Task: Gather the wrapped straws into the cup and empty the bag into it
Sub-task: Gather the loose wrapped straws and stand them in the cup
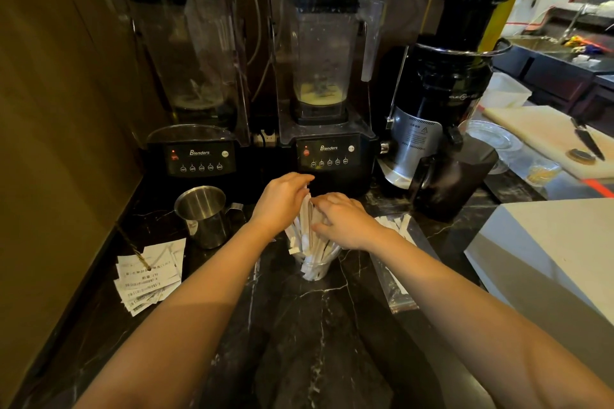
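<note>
A clear cup (314, 271) stands on the black marble counter, filled with a bunch of white wrapped straws (307, 236) that stick up out of it. My left hand (282, 201) cups the bunch from the left, fingers on the straw tops. My right hand (345, 221) presses the bunch from the right, fingers closed on several straws. A clear plastic bag (395, 262) with more wrapped straws lies flat on the counter to the right of the cup, partly under my right forearm.
A steel pitcher (204, 214) stands left of the cup, a stack of paper slips (149, 274) nearer the left. Two blenders (327, 156) and a black juicer (442, 116) line the back. A white box (545, 256) sits right; a cutting board with a knife (586, 141) lies beyond.
</note>
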Demonstrator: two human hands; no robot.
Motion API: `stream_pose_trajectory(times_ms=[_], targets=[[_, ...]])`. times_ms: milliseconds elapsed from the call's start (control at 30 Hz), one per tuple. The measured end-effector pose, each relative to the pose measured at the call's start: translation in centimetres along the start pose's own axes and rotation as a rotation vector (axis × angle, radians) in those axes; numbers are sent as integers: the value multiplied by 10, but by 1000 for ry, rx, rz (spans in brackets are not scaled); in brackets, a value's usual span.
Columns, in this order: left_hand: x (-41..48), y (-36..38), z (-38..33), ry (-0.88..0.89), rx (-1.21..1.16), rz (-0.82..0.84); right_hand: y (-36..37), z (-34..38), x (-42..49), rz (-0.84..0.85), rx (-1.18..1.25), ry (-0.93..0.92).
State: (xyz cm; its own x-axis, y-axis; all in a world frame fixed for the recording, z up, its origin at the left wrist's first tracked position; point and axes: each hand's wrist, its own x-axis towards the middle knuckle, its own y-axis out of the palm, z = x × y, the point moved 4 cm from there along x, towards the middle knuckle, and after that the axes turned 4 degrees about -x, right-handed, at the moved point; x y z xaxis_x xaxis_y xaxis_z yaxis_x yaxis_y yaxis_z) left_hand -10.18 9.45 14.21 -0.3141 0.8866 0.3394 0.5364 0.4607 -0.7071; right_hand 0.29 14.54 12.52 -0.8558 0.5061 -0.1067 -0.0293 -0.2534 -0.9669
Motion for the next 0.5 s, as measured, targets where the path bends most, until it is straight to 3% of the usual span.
stream_pose_trajectory(times_ms=[200, 367, 500], targets=[[-10, 8, 4, 42, 50, 98, 0, -5, 0, 10, 10, 10], [-14, 17, 13, 86, 341, 168, 4, -6, 1, 39, 51, 29], [-17, 20, 18, 21, 303, 279, 7, -10, 1, 68, 58, 49]])
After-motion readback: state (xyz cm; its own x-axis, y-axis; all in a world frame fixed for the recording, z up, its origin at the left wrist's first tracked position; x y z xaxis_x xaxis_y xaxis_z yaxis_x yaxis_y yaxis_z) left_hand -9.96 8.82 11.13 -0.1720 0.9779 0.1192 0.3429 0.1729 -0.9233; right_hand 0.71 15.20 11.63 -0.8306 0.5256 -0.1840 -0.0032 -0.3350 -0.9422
